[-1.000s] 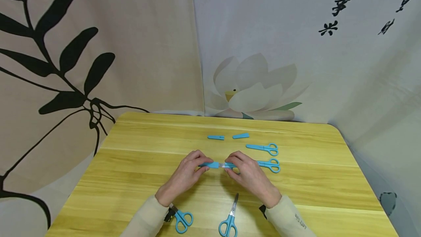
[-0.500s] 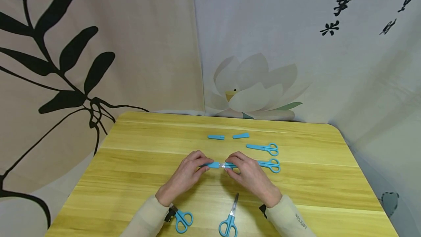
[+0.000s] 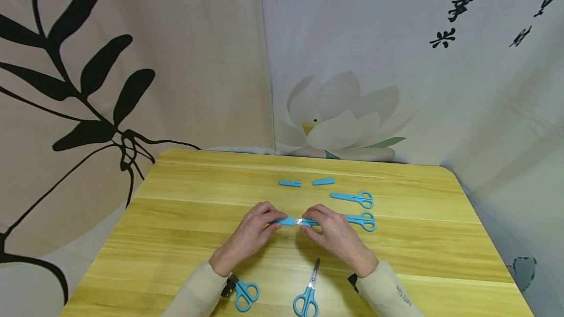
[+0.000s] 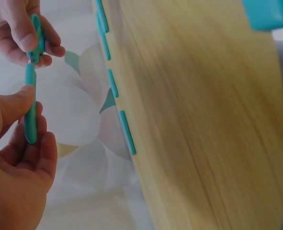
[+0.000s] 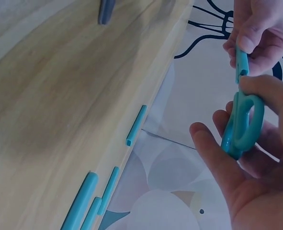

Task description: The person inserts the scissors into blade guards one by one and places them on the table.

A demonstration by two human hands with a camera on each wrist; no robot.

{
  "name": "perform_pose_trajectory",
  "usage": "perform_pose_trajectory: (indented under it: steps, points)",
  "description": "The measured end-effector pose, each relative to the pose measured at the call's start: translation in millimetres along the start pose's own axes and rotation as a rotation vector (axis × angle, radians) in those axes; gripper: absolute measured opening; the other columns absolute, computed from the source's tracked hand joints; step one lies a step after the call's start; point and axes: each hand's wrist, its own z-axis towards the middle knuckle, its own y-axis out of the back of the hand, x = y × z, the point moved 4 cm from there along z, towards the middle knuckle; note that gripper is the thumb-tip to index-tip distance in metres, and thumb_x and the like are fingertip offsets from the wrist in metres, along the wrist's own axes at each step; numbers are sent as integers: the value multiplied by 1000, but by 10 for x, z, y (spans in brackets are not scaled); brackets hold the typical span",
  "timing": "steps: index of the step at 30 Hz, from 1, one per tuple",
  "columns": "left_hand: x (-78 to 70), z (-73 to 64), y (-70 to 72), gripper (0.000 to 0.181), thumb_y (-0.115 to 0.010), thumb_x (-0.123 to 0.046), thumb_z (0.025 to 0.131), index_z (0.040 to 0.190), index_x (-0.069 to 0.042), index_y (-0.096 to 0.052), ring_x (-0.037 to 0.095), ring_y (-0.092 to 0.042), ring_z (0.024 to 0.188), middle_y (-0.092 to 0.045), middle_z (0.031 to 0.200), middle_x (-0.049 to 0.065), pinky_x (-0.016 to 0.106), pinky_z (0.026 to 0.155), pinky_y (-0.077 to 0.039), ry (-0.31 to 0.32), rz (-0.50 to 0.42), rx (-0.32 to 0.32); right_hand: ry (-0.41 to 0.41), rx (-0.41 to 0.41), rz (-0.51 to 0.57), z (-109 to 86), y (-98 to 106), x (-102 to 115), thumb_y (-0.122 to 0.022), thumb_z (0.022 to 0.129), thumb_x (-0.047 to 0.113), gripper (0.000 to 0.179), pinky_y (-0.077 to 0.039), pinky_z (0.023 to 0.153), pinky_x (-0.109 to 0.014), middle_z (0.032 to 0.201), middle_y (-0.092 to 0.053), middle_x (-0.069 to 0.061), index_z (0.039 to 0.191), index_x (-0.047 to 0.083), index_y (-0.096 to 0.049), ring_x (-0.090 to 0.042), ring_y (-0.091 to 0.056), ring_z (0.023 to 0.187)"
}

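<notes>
In the head view my left hand point(image 3: 248, 233) pinches a blue plastic blade cover point(image 3: 287, 221) between thumb and fingers. My right hand point(image 3: 336, 236) grips a pair of blue-handled scissors point(image 5: 249, 122) by the handles. The blade tips are hidden inside the cover, and a short strip of silver blade shows between cover and handles. Cover and scissors line up end to end, held above the table, as the left wrist view shows with the cover point(image 4: 30, 110) across the left fingers. In the right wrist view, the right thumb lies near the handle's top.
On the wooden table point(image 3: 185, 238) lie two loose blue covers point(image 3: 290, 183) at the back. Scissors in a cover point(image 3: 352, 197) lie behind the right hand, with another covered pair point(image 3: 365, 220) partly hidden by it. Bare scissors point(image 3: 307, 292) and a second pair point(image 3: 245, 293) lie in front.
Almost nothing differs. Both hands keep their grip and place, with the scissors and cover in line; the head view has shifted very slightly.
</notes>
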Motion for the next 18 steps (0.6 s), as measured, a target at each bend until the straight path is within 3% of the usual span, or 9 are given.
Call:
perform_pose_trajectory:
  steps: [18]
  points:
    - [-4,19,24,20,-72,-6,97,116,-10,-77,11,-53,93,-63,104,-4,25,75,-51,10,-7,26,30,-7,-30,28,11,16,-87,86,14,20,-61,72,-27,107,-72,-4,101,7,-75,-15,-73,89]
